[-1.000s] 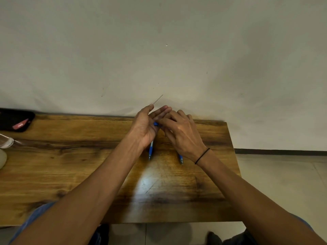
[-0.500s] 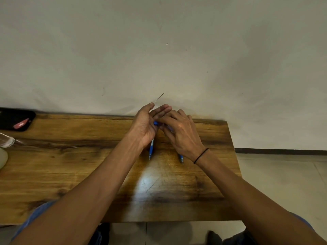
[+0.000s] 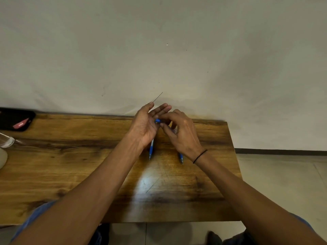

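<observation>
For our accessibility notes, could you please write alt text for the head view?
Two hands meet over a wooden table: the left hand holds a thin rod, the right hand pinches a blue piece. Two blue pens lie partly under them.

You are looking at two hands [image 3: 143,129] [image 3: 184,137], two pens [image 3: 151,149] [image 3: 181,158], one thin rod [image 3: 158,97], one black pouch [image 3: 10,117], one wristband [image 3: 200,156], one table [image 3: 70,156].
</observation>
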`<state>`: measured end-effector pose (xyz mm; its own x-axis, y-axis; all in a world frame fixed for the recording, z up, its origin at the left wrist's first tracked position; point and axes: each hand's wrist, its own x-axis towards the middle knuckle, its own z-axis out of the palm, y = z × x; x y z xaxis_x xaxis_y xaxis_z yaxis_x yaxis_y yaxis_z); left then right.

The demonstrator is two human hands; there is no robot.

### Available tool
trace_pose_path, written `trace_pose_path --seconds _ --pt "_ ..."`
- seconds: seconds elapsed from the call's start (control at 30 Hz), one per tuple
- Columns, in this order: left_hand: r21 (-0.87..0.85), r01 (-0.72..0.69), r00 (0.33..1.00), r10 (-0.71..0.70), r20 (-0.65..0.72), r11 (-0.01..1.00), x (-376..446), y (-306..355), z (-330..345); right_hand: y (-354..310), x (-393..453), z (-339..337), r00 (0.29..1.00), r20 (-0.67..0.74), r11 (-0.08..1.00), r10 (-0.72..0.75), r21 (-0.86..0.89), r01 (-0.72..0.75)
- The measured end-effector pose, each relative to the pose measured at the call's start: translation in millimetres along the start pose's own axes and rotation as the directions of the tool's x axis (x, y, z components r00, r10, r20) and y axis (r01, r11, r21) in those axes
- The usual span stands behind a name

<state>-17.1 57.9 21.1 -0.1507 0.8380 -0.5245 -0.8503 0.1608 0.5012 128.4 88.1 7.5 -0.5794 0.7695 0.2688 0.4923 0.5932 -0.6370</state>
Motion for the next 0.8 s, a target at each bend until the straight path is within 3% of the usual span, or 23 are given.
trace_pose_path --seconds 0.17,0.3,0.47,0.8 --pt "0.088 -0.037 0.987 0.05 -0.15 0.995 5.0 -13.5 -2.6 -1.8 2.8 -2.7 0.987 -0.095 0.933 0.127 0.35 -0.087" --pt "0.177 -0.01 0.977 0.048 -0.208 0.984 4.9 -30.9 2.3 -7.2 2.2 2.0 0.977 -0.116 0.875 0.178 0.473 -0.104" --pt "0.278 -0.048 0.957 0.124 -0.263 0.959 3.5 -38.0 3.5 -13.6 -2.2 8.0 0.99 -0.088 0.901 0.109 0.43 -0.061" --pt "0.152 0.005 0.981 0.025 -0.192 0.988 0.7 -31.8 -1.0 -12.8 -3.0 6.5 0.995 -0.097 0.98 -0.022 0.197 0.04"
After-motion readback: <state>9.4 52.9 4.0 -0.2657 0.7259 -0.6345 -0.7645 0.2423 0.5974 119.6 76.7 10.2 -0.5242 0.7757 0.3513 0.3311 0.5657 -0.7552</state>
